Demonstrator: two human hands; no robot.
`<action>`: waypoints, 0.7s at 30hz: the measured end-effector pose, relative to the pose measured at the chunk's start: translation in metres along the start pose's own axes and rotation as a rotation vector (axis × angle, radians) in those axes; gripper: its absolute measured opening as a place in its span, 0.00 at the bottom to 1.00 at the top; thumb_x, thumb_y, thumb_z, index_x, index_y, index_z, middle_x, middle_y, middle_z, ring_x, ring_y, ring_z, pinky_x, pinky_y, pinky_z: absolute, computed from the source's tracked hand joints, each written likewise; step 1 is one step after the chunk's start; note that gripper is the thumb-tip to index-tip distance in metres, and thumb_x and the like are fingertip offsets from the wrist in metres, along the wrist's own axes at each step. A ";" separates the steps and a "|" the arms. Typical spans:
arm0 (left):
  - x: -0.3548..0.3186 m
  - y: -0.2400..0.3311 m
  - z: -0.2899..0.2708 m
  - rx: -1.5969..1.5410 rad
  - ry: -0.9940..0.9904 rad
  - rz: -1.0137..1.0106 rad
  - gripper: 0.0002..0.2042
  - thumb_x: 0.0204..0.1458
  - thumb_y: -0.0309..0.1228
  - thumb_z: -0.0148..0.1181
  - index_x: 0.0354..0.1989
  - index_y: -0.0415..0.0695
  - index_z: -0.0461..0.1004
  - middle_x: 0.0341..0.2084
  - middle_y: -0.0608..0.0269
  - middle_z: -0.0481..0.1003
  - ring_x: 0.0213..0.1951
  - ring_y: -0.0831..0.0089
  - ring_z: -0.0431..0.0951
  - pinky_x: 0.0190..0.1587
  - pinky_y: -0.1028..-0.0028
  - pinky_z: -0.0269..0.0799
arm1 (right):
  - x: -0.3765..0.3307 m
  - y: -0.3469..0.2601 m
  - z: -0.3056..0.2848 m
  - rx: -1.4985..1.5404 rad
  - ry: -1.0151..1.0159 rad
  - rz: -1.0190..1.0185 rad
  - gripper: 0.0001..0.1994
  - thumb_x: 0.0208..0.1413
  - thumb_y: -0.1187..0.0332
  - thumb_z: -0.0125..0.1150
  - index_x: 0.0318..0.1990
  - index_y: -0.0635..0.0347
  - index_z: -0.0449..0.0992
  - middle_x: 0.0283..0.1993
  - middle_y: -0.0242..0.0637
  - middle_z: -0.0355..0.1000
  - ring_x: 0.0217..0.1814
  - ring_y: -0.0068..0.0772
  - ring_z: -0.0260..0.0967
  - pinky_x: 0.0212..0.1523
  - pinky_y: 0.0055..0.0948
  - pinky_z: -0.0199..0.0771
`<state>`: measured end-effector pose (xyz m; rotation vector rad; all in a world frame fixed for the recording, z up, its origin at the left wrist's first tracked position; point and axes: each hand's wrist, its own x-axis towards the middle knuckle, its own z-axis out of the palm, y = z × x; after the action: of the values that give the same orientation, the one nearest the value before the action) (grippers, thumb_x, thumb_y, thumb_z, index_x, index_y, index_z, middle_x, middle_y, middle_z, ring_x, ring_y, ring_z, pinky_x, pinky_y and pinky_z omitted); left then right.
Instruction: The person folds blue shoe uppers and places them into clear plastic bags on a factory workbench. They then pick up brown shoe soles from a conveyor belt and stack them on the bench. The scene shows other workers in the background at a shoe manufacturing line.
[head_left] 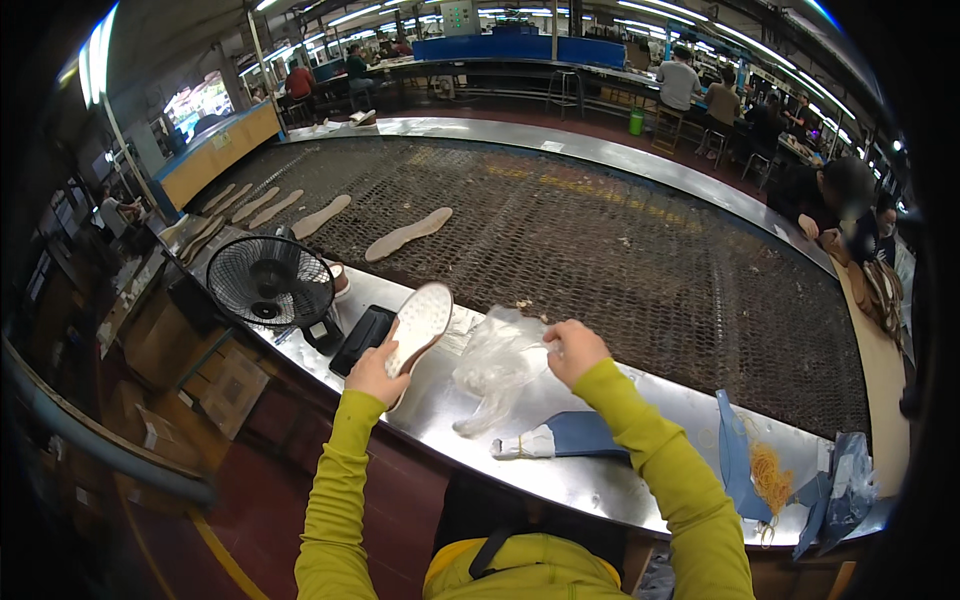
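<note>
My left hand (374, 378) grips a shoe sole (422, 318) and holds it tilted up, its pale dimpled face and brown edge showing. A crumpled clear plastic bag (497, 360) lies on the metal ledge between my hands. At the bag's upper right edge, my right hand (577, 352) has its fingers pinched together on the thin plastic. Close to my left hand is a black box-shaped object (362, 340). Below the bag, a blue strip (590, 434) with a white-wrapped end lies under my right forearm.
A black fan (270, 280) stands at the left of the ledge. Beyond the ledge runs a wide mesh conveyor (600, 250) carrying several insole-shaped pieces (408, 234). Yellow elastic bands (770, 480) and blue pieces lie at right. A co-worker (835, 200) leans in at the far right.
</note>
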<state>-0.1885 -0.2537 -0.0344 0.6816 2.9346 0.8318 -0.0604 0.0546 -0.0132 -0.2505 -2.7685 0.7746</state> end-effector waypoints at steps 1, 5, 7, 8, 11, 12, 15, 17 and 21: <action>-0.004 0.003 0.004 0.063 -0.054 -0.032 0.28 0.40 0.40 0.61 0.53 0.43 0.70 0.48 0.44 0.69 0.49 0.51 0.71 0.52 0.61 0.67 | -0.002 0.001 -0.010 0.064 0.057 -0.034 0.12 0.44 0.72 0.59 0.39 0.60 0.76 0.39 0.44 0.72 0.38 0.40 0.71 0.42 0.34 0.72; -0.016 0.051 0.039 0.409 0.455 0.359 0.25 0.42 0.42 0.65 0.49 0.44 0.72 0.50 0.44 0.66 0.49 0.49 0.70 0.52 0.63 0.66 | -0.007 -0.010 -0.043 0.236 -0.088 0.006 0.12 0.47 0.74 0.57 0.42 0.60 0.76 0.34 0.38 0.72 0.34 0.32 0.69 0.38 0.30 0.70; -0.017 0.084 0.060 0.057 0.311 0.468 0.24 0.44 0.44 0.64 0.48 0.45 0.73 0.52 0.46 0.64 0.51 0.51 0.68 0.53 0.64 0.64 | -0.010 -0.018 -0.052 0.367 -0.088 -0.008 0.11 0.49 0.76 0.56 0.41 0.62 0.76 0.29 0.31 0.69 0.28 0.19 0.64 0.32 0.22 0.67; -0.017 0.099 0.072 -0.050 0.147 0.395 0.24 0.44 0.44 0.64 0.48 0.46 0.73 0.52 0.46 0.64 0.51 0.51 0.68 0.53 0.65 0.64 | -0.013 -0.022 -0.055 0.570 -0.115 -0.020 0.10 0.50 0.76 0.56 0.41 0.63 0.76 0.30 0.30 0.69 0.27 0.18 0.63 0.31 0.21 0.66; -0.007 0.121 0.097 -0.249 -0.104 0.330 0.24 0.44 0.43 0.65 0.49 0.46 0.73 0.50 0.47 0.65 0.50 0.53 0.69 0.52 0.66 0.64 | -0.018 -0.024 -0.071 0.932 -0.147 -0.025 0.09 0.54 0.78 0.54 0.42 0.64 0.76 0.31 0.27 0.67 0.26 0.15 0.62 0.28 0.18 0.63; 0.000 0.122 0.101 -0.266 -0.169 0.317 0.24 0.44 0.43 0.65 0.49 0.45 0.73 0.48 0.47 0.67 0.49 0.54 0.70 0.52 0.66 0.65 | -0.021 -0.021 -0.082 0.922 -0.122 -0.054 0.10 0.54 0.78 0.53 0.42 0.64 0.76 0.31 0.27 0.67 0.25 0.15 0.62 0.27 0.17 0.63; 0.021 0.116 0.097 -0.283 -0.200 0.284 0.24 0.45 0.43 0.65 0.50 0.43 0.73 0.44 0.50 0.71 0.46 0.59 0.71 0.50 0.66 0.67 | -0.027 -0.003 -0.118 0.839 0.011 -0.067 0.14 0.54 0.80 0.50 0.47 0.63 0.76 0.34 0.29 0.67 0.23 0.13 0.59 0.21 0.14 0.59; 0.033 0.115 0.082 -0.355 -0.225 0.268 0.25 0.45 0.43 0.65 0.51 0.42 0.72 0.43 0.52 0.72 0.45 0.62 0.72 0.49 0.65 0.67 | -0.035 0.008 -0.138 0.862 0.139 -0.083 0.15 0.52 0.81 0.50 0.47 0.67 0.75 0.37 0.31 0.69 0.22 0.12 0.57 0.20 0.12 0.57; 0.040 0.136 0.061 -0.582 -0.540 0.180 0.33 0.47 0.43 0.65 0.60 0.44 0.62 0.45 0.50 0.72 0.47 0.68 0.72 0.44 0.69 0.71 | -0.044 0.015 -0.154 0.858 0.134 -0.177 0.18 0.51 0.79 0.53 0.52 0.66 0.72 0.45 0.35 0.69 0.21 0.11 0.56 0.21 0.11 0.57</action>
<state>-0.1616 -0.1032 -0.0146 0.9333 2.0404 1.2082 0.0276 0.1317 0.0977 0.1085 -2.0523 1.6982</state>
